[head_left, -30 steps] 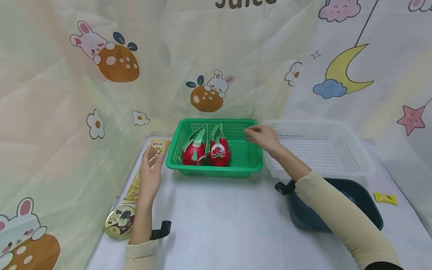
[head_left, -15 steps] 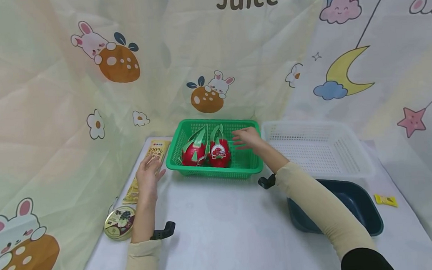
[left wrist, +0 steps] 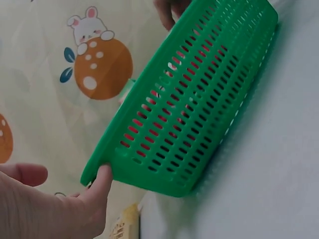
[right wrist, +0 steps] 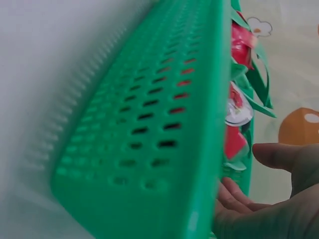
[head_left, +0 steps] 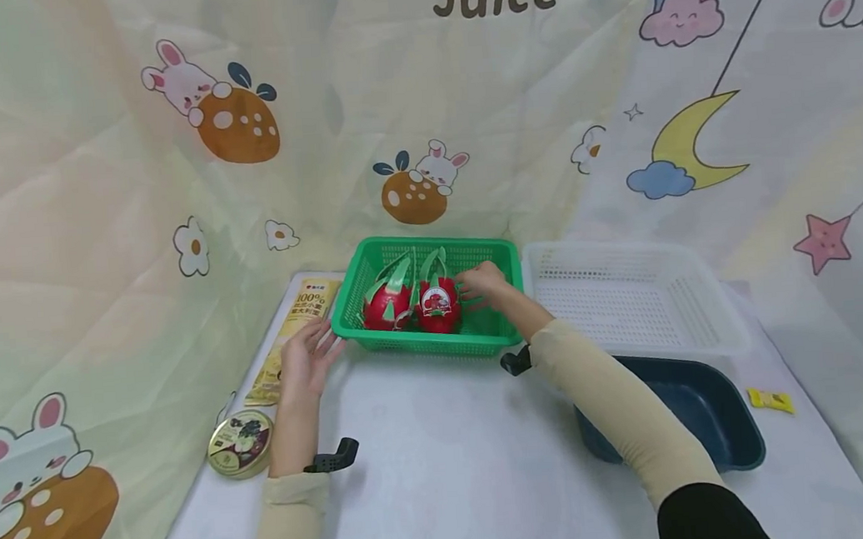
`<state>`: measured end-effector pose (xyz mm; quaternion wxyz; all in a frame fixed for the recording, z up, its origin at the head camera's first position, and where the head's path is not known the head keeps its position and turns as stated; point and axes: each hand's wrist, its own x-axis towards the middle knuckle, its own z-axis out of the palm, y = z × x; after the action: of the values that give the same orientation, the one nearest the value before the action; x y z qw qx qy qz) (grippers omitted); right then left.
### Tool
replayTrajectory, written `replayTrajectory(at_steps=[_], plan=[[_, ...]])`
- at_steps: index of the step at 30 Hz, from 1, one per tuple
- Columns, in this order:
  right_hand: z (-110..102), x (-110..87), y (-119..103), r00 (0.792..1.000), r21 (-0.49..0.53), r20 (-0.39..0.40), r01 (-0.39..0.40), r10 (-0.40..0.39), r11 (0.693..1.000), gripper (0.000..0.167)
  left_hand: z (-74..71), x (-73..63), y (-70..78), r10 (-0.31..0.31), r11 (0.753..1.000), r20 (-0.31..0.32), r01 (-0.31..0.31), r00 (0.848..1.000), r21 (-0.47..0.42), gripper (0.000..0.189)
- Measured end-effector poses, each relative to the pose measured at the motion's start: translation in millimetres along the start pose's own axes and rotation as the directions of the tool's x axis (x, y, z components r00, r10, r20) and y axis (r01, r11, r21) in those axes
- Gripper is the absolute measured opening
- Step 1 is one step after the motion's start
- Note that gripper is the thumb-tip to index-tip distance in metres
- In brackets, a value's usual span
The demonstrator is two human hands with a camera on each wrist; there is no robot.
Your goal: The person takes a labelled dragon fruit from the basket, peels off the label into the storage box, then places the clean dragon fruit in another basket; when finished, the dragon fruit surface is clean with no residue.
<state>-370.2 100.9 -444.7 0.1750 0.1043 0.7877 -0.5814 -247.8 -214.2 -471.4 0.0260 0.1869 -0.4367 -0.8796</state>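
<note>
Two red dragon fruits with green leafy tops, the left one (head_left: 386, 308) and the right one (head_left: 438, 312) with a round label, lie side by side in a green perforated basket (head_left: 425, 347). My right hand (head_left: 487, 284) reaches over the basket's right part, fingers spread beside the right fruit. In the right wrist view its thumb is apart from the fruit and the fingertips dip behind the rim. My left hand (head_left: 308, 357) is at the basket's front left corner. One finger touches the rim there in the left wrist view, while the thumb stays apart.
A white basket (head_left: 639, 343) stands right of the green one, with a dark blue tub (head_left: 720, 416) in front. A small yellow packet (head_left: 770, 399) lies at the far right. On the left are a yellow pasta bag (head_left: 302, 305) and a round tin (head_left: 239, 444).
My right hand has moved left, from the basket's right rim toward the right dragon fruit. My left hand has shifted right, from over the yellow bag to the basket's corner.
</note>
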Motion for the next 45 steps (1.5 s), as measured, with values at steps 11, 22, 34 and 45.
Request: replayTrajectory(at_steps=[11,22,34,45], plan=[[11,2.8,10,0.992,0.038,-0.122,0.043,-0.039,0.998,0.052,-0.8,3.5,-1.9,-0.092,0.995,-0.006,0.092,0.996,-0.038,0.07],[4,2.0,13,0.984,0.101,-0.176,0.049,-0.03,0.994,0.055,-3.9,7.1,-0.1,-0.16,0.967,-0.038,0.149,0.986,-0.205,0.057],[-8,-1.7,17,0.985,0.095,-0.151,0.093,-0.077,0.991,0.048,-6.0,9.7,-2.9,-0.163,0.948,-0.035,0.147,0.986,-0.281,0.025],[-13,-10.1,16,0.973,0.026,-0.207,0.114,-0.106,0.993,0.039,-5.0,9.1,-3.2,-0.154,0.949,-0.04,0.137,0.987,-0.283,0.028]])
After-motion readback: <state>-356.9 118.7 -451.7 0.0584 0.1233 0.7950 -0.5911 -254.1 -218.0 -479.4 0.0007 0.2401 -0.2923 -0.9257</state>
